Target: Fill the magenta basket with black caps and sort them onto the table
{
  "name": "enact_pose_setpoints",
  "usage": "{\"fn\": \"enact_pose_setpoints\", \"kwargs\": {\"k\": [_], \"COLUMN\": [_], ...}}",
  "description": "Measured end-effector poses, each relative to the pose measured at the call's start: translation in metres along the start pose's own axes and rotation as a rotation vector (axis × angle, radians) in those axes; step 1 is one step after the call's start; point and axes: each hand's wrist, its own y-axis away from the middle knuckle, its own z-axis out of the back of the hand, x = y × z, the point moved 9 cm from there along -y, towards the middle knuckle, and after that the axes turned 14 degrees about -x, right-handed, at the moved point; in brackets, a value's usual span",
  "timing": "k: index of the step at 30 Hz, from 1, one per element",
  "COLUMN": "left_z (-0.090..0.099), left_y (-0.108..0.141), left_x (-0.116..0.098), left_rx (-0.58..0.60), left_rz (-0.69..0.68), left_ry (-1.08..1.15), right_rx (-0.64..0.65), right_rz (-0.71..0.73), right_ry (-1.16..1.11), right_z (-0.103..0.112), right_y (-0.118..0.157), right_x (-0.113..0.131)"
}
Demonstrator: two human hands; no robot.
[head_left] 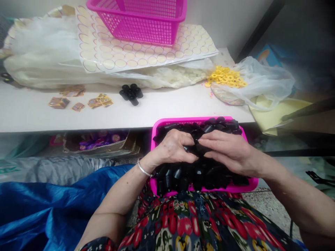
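A pink plastic basket full of small black cylindrical plastic pieces rests on my lap against the table edge. My left hand, with a silver bangle at the wrist, is over the pieces, its thumb and fingers closed around a black plastic piece. Facing it from the right, my right hand has its fingers and thumb closed on a black piece at the same spot. The fingertips of both hands nearly meet, and the pieces between them are partly hidden.
On the white table are a cluster of black pieces, small printed cards and yellow rings by a clear bag. Another pink basket stands on circle-printed sheets. Below is a carton with purple items.
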Motion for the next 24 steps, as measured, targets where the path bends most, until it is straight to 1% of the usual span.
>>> {"fn": "enact_pose_setpoints", "kwargs": {"k": [2,3,5,7,9,10,12,13,15,17,19,22,24], "left_z": [0.001,0.002,0.007,0.015,0.023,0.026,0.032,0.035,0.04,0.045,0.049,0.054,0.055], "left_y": [-0.004,-0.006,-0.011,-0.015,-0.017,-0.017,-0.015,-0.013,-0.009,-0.005,-0.002,0.0,0.0], "left_x": [-0.004,-0.006,-0.011,-0.016,-0.023,-0.027,-0.034,-0.037,-0.041,-0.042,-0.039,-0.033,-0.031], "left_rx": [0.017,0.02,-0.001,-0.057,-0.113,-0.139,-0.189,-0.216,-0.271,-0.319,-0.36,-0.4,-0.399], "left_rz": [0.01,0.009,-0.004,-0.045,-0.126,-0.181,-0.295,-0.347,-0.429,-0.459,-0.441,-0.382,-0.351], "left_ry": [0.044,0.057,0.078,0.094,0.107,0.106,0.096,0.086,0.065,0.056,0.058,0.068,0.078], "right_rx": [0.049,0.055,-0.003,-0.116,-0.201,-0.219,-0.204,-0.178,-0.111,-0.064,-0.065,-0.122,-0.148], "right_rz": [0.053,0.056,-0.006,-0.15,-0.371,-0.494,-0.715,-0.797,-0.908,-0.974,-1.015,-1.024,-1.027], "right_ry": [0.014,0.012,-0.006,-0.039,-0.115,-0.175,-0.311,-0.378,-0.513,-0.668,-0.811,-0.902,-0.921], "right_z": [-0.004,-0.005,-0.003,0.003,0.005,0.003,-0.005,-0.011,-0.022,-0.032,-0.037,-0.037,-0.038], "right_y": [-0.002,-0.003,-0.008,-0.012,-0.012,-0.011,-0.007,-0.005,-0.003,-0.004,-0.005,-0.008,-0.007], "right_x": [0.008,0.01,0.006,-0.005,-0.021,-0.029,-0.041,-0.045,-0.047,-0.046,-0.046,-0.049,-0.052]}}
